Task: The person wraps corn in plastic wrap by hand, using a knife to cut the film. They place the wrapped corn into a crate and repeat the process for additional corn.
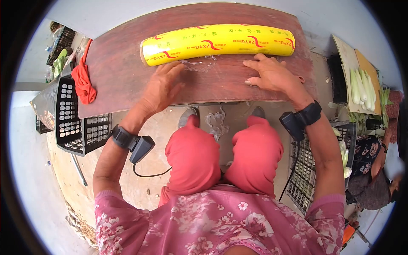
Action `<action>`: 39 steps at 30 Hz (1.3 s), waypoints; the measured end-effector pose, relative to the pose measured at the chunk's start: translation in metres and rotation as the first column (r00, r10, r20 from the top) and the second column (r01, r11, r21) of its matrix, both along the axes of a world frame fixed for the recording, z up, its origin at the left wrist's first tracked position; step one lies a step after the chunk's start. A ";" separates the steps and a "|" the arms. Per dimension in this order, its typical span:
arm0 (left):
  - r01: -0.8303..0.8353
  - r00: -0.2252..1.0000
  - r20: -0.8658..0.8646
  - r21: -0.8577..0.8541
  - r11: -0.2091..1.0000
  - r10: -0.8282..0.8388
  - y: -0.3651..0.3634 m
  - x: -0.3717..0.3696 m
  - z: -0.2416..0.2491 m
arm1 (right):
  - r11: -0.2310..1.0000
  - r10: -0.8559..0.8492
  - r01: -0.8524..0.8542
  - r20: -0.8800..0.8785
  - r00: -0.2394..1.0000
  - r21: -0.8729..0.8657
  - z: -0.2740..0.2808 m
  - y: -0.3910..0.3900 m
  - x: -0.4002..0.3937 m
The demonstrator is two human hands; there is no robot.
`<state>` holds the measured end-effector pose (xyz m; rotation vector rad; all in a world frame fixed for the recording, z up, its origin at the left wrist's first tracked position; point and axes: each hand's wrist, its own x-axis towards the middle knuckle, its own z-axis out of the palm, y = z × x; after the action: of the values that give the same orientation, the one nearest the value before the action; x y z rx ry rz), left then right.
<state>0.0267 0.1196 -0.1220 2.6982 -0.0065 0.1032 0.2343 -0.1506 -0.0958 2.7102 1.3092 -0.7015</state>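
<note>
A long yellow roll of cling film (219, 42), printed with red and green lettering, lies across the wooden table (123, 80). Below its left part is my left hand (163, 85), fingers stretched out with the tips right at the roll's lower edge and the thumb apart. My right hand (272, 74) is spread near the roll's right part, its fingertips close to the lower edge and its thumb toward the tabletop. Between the two hands, a crumpled bit of clear film (199, 64) lies along the roll's near side. Neither hand grips anything.
A red cloth (85, 80) hangs over the table's left edge above a black crate (70, 114). At right, pale long vegetables (362, 90) lie on a board, beside another crate (299, 170) and a seated person (374, 170). Crumpled film (217, 123) lies on the floor.
</note>
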 end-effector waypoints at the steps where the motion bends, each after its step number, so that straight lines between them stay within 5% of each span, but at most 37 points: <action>1: -0.040 0.999 -0.024 0.080 0.996 0.042 0.001 -0.001 -0.004 | 1.000 0.001 -0.001 -0.001 1.000 0.003 0.000 0.000 0.001; 6: -0.156 0.959 -0.167 0.366 0.918 0.230 -0.004 -0.011 -0.012 | 1.000 -0.009 0.009 -0.019 1.000 -0.013 0.007 0.005 0.001; 21: -0.073 0.986 -0.133 0.183 0.980 0.098 0.007 -0.032 0.005 | 1.000 0.012 -0.012 -0.007 1.000 0.014 0.001 0.002 0.003; 24: 0.041 0.999 0.022 0.103 0.994 -0.043 0.000 -0.009 0.015 | 1.000 0.000 0.000 -0.008 1.000 -0.004 0.004 0.005 0.001; 27: 0.124 0.992 -0.032 0.033 0.992 -0.123 -0.012 0.016 0.005 | 1.000 0.006 -0.006 0.003 1.000 0.022 -0.001 0.003 0.003; 33: 0.099 0.971 -0.238 0.267 0.959 -0.034 -0.038 0.039 -0.011 | 1.000 -0.005 0.006 -0.028 1.000 0.023 0.003 0.003 0.002; 39: 0.107 0.961 -0.276 0.301 0.948 -0.021 -0.041 0.032 -0.011 | 1.000 -0.009 0.009 -0.019 1.000 -0.001 0.003 0.002 0.000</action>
<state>0.0592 0.0783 -0.1328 3.0029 -0.0309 -0.3137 0.2342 -0.1483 -0.0925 2.7168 1.3019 -0.7308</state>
